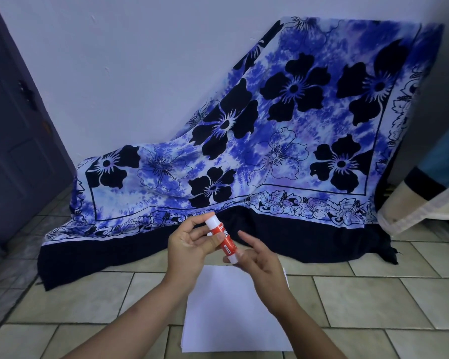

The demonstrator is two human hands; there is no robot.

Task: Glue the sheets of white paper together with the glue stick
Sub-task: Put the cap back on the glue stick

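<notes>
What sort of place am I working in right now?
Probably a room in a home, down on the floor: floor tiles under the white paper, a dark panelled door at left, and a blue flowered cloth draped against the wall. The left hand and right hand hold the glue stick.

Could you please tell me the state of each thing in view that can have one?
Glue stick: capped, tilted, held above the paper by both hands.
Left hand: grips the stick near its white cap.
Right hand: pinches the stick's lower end.
Sheets of white paper: stacked flat on the tiled floor.
Flowered cloth: draped, hem on the floor.
</notes>
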